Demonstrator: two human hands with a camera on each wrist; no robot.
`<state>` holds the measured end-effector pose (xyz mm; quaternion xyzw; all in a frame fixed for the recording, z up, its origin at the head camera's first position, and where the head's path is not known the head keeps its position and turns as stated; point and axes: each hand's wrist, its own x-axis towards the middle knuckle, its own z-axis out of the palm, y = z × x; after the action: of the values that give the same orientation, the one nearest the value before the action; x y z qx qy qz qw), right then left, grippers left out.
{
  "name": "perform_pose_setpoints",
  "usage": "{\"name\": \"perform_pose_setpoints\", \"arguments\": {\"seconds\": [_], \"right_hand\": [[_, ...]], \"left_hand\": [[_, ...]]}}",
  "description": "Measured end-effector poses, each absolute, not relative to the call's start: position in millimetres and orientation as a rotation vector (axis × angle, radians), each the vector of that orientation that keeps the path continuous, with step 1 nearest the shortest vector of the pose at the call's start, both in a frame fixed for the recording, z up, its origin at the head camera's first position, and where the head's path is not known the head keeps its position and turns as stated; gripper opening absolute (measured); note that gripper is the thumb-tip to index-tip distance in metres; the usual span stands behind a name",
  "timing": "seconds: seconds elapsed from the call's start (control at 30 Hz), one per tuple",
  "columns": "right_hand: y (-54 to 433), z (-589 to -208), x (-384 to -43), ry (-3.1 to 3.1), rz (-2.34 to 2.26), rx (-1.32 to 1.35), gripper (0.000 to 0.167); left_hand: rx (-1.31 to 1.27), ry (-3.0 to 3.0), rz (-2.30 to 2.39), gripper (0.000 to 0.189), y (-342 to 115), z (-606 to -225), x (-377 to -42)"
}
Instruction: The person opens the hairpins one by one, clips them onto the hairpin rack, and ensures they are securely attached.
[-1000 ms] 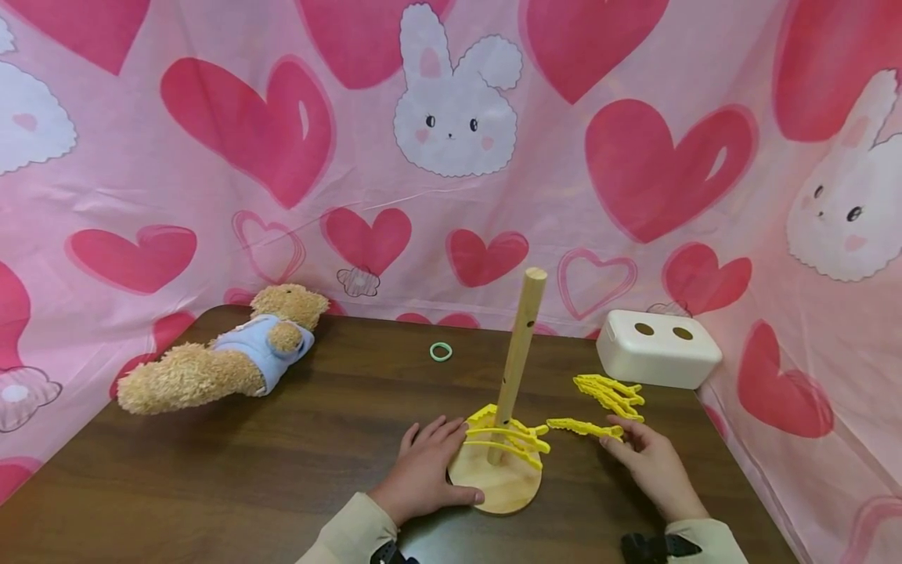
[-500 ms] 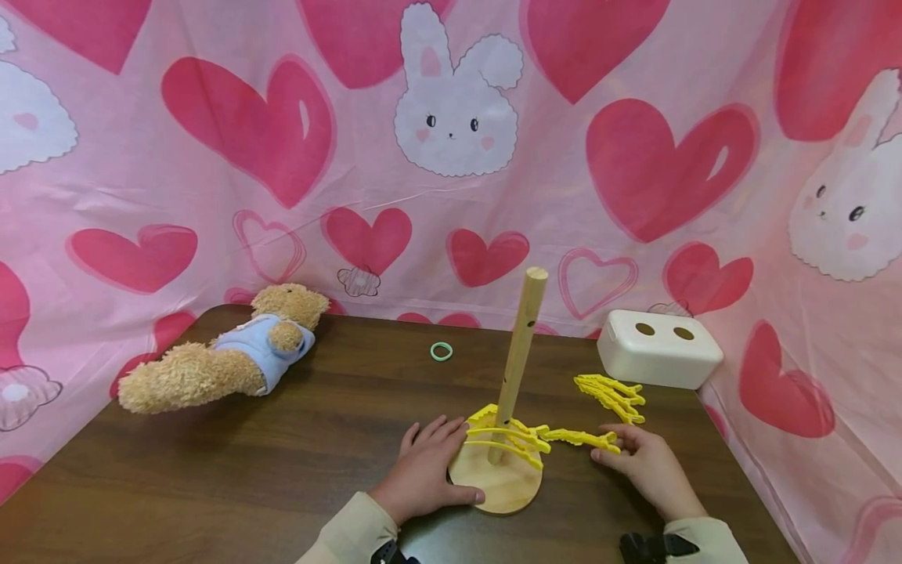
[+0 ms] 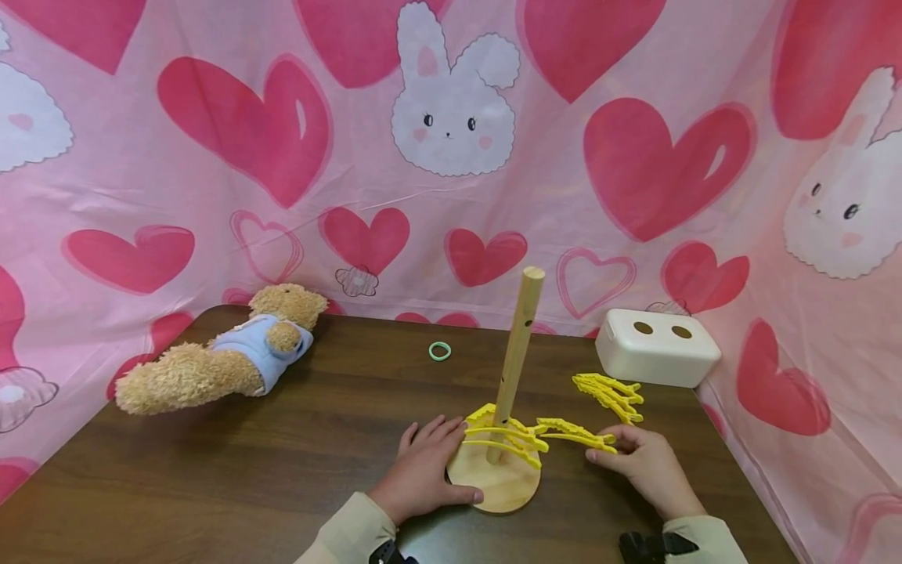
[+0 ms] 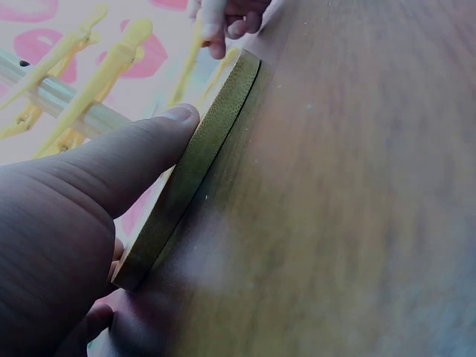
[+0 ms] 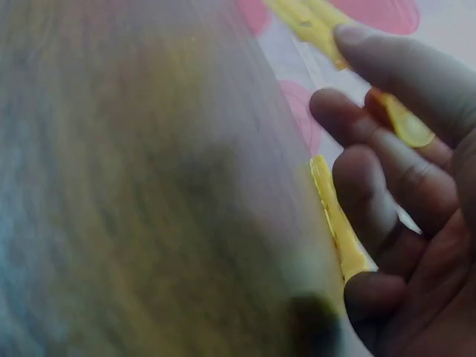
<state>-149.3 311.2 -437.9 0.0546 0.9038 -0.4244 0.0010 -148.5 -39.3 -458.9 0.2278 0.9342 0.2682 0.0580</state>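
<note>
A wooden post point(image 3: 518, 345) stands upright on a round base point(image 3: 496, 495). Several yellow toothed alligator hair clips point(image 3: 509, 439) sit low on the post. My left hand point(image 3: 423, 474) holds the base at its left rim, with the thumb point(image 4: 160, 137) over the near edge and the fingers reaching along the far side. To the right of the stand, my right hand point(image 3: 644, 466) pinches one more hair clip point(image 3: 572, 432) by its handle end between thumb and fingers. The held clip's two arms are spread apart, and its tip overlaps the clips on the post in the head view.
Loose yellow hair clips point(image 3: 611, 395) lie on the dark wooden table point(image 3: 296, 470) beyond my right hand. A white box point(image 3: 658, 356) with two round holes stands behind them. Farther back are a small green ring point(image 3: 440, 351) and a teddy bear point(image 3: 225, 360) at the left.
The right hand has shifted slightly left with its clip, bringing the tip to the clips on the post. The held clip's arms have spread apart. The left hand stays on the base.
</note>
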Motion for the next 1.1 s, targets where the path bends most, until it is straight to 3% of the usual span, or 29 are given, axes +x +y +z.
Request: {"name": "perform_pose_setpoints", "arguments": {"seconds": [0.3, 0.6, 1.1], "right_hand": [[305, -428, -147, 2.851, -1.373, 0.203, 0.043], [295, -404, -136, 2.800, -1.641, 0.133, 0.034], [276, -387, -126, 2.900, -1.618, 0.054, 0.034]], "left_hand": [[0.694, 2.823, 0.828, 0.101, -39, -457, -148], [0.700, 2.822, 0.827, 0.102, -40, -456, -148], [0.701, 2.825, 0.831, 0.100, -40, -458, -149]]}}
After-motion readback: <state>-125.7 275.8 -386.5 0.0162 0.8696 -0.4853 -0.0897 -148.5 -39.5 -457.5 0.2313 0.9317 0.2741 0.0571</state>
